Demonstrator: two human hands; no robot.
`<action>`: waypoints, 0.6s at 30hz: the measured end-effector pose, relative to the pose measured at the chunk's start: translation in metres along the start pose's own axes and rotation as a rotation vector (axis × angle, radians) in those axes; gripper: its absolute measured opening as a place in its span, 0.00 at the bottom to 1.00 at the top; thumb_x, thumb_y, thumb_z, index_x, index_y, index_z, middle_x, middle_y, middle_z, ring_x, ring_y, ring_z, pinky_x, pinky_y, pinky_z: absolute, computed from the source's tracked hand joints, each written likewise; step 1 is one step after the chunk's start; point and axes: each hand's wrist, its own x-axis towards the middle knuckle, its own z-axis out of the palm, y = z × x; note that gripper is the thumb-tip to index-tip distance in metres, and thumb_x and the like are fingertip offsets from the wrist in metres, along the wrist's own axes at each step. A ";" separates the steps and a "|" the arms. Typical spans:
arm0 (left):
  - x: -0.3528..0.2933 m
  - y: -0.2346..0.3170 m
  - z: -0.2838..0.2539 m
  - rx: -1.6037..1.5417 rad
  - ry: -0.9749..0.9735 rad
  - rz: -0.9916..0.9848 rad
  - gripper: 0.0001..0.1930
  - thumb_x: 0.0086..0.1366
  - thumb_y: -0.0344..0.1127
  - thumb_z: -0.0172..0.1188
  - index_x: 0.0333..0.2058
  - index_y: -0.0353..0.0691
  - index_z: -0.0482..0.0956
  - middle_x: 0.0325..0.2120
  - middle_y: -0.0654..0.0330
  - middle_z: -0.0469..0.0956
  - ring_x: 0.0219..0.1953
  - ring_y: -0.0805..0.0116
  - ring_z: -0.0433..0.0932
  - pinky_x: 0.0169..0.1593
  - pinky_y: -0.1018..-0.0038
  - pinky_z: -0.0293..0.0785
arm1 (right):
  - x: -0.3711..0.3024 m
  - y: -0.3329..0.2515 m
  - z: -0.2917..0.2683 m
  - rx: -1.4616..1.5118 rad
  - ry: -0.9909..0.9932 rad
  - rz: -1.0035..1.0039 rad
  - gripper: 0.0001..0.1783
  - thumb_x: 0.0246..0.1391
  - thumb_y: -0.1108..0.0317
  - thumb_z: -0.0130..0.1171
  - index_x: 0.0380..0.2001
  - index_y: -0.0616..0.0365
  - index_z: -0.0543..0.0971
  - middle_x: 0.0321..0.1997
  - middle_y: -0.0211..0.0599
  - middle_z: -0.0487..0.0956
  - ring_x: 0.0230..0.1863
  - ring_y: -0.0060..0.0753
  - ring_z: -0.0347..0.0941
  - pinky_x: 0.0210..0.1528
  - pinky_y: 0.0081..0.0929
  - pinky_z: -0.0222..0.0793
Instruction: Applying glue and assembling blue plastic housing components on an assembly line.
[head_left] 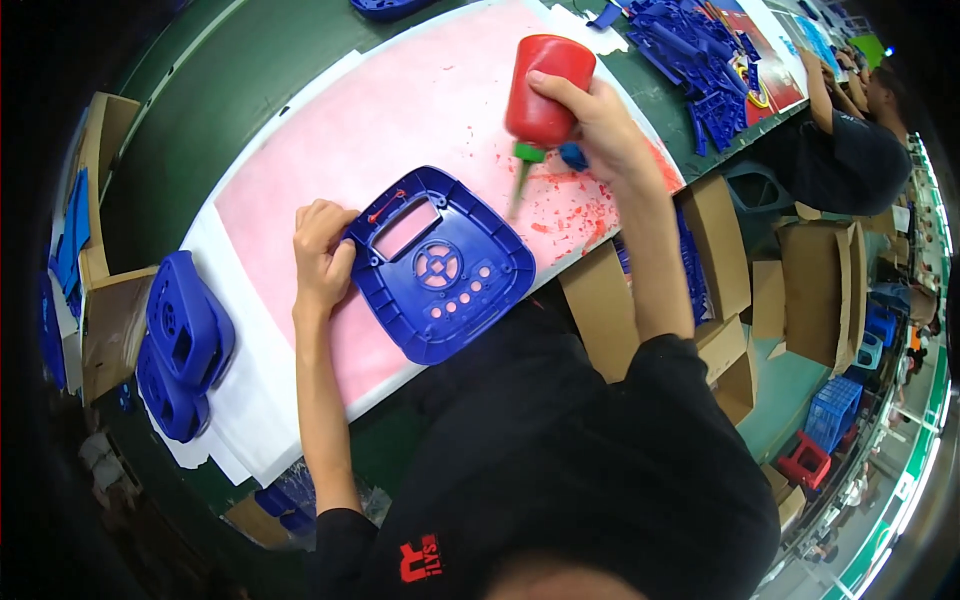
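Observation:
A blue plastic housing (462, 297) with a rectangular window, a round grille and several small holes lies inner side up on the pink sheet. Red paste or liquid lines one end of its window. My left hand (325, 252) is closed on the left edge of this housing. Raised to the right of it, my right hand (605, 125) grips a red squeeze bottle (545, 85) with a green collar and a narrow nozzle. The nozzle points down and stays apart from the housing. A small blue piece (573, 156) shows by my right fingers; its kind is unclear.
Red smears mark the pink sheet (330, 150). Stacked blue housings (190, 320) sit at the left, near an open carton (110, 280). Blue plastic parts (690, 60) are heaped at the far right. Cartons (605, 305) stand by my right arm; another person (845, 150) sits beyond.

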 end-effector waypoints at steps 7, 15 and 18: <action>0.000 0.000 -0.001 -0.012 -0.001 -0.007 0.14 0.39 0.31 0.49 0.26 0.33 0.76 0.18 0.55 0.67 0.26 0.59 0.63 0.38 0.68 0.58 | 0.039 -0.004 -0.048 -1.137 -0.105 -0.201 0.43 0.41 0.35 0.58 0.46 0.67 0.70 0.38 0.59 0.77 0.39 0.51 0.77 0.41 0.36 0.73; 0.001 0.002 -0.003 0.008 -0.014 -0.037 0.13 0.40 0.30 0.48 0.26 0.33 0.75 0.20 0.55 0.68 0.29 0.59 0.63 0.38 0.68 0.59 | 0.036 -0.020 -0.097 -1.442 0.000 -0.618 0.17 0.52 0.68 0.50 0.47 0.57 0.73 0.38 0.47 0.77 0.40 0.48 0.74 0.43 0.36 0.70; -0.003 0.003 -0.006 0.017 -0.024 -0.069 0.13 0.41 0.31 0.48 0.26 0.33 0.75 0.20 0.55 0.67 0.29 0.59 0.63 0.39 0.68 0.59 | 0.026 -0.030 -0.145 -1.765 -0.181 -0.555 0.28 0.39 0.87 0.47 0.47 0.54 0.73 0.44 0.43 0.71 0.48 0.47 0.68 0.48 0.35 0.66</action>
